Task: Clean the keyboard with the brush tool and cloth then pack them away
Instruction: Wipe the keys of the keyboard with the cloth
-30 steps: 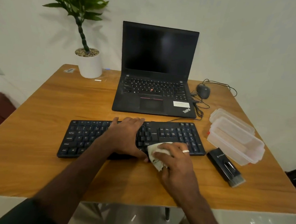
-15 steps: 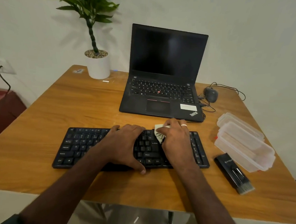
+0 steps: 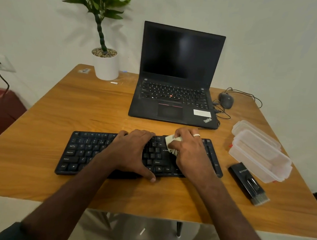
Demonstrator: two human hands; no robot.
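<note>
Two hands are on the flat black plastic keyboard (image 3: 138, 156): your left hand (image 3: 131, 151) lies spread over its middle keys with fingers fairly straight, holding nothing, while your right hand (image 3: 189, 151) pinches the small crumpled white cloth (image 3: 172, 141). Since a second ago the cloth has travelled from the keyboard's near edge to its far row, so I judge the wiping well under way and packing not yet begun. One black brush tool (image 3: 247, 182) lies untouched right of the keyboard, beside two clear plastic containers (image 3: 259, 154). One black laptop (image 3: 174, 83), one mouse (image 3: 226, 100) and one potted plant (image 3: 105, 61) share the wooden table (image 3: 42, 131).
</note>
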